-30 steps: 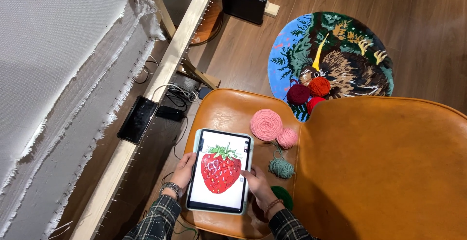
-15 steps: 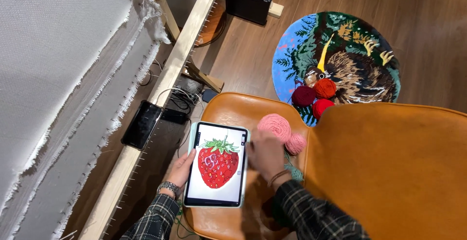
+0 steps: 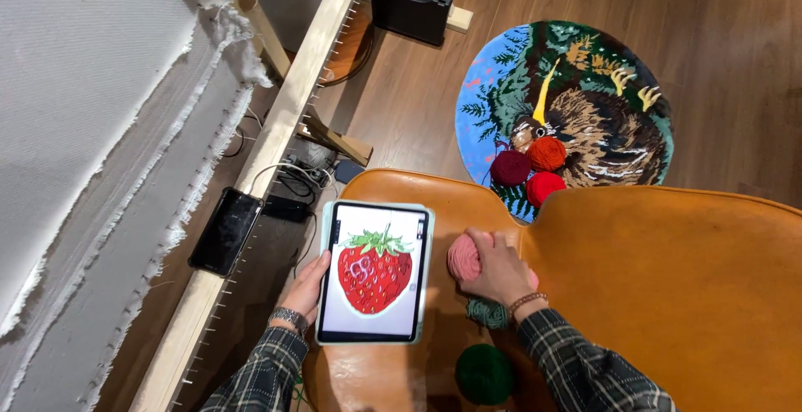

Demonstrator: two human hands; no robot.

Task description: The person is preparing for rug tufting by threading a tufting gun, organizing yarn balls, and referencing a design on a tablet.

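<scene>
My left hand point(image 3: 307, 287) grips the left edge of a tablet point(image 3: 373, 272) that shows a red strawberry picture and lies on a tan leather chair seat point(image 3: 393, 190). Right of the tablet, my right hand point(image 3: 498, 263) is closed over a pink yarn ball point(image 3: 462, 258). A small teal yarn ball point(image 3: 488, 312) sits just below that hand, and a dark green yarn ball point(image 3: 483, 373) lies nearer me.
The chair's tan backrest point(image 3: 685, 287) fills the right. On the wood floor beyond lies a round bird-pattern rug point(image 3: 585, 94) with a maroon, an orange and a red yarn ball point(image 3: 544, 187). A wooden frame point(image 3: 276, 136) with white cloth point(image 3: 92, 103) and a black phone point(image 3: 225, 230) stands left.
My right hand left the tablet's right edge, moved up and right, and closed over the pink yarn ball. My left hand still holds the tablet.
</scene>
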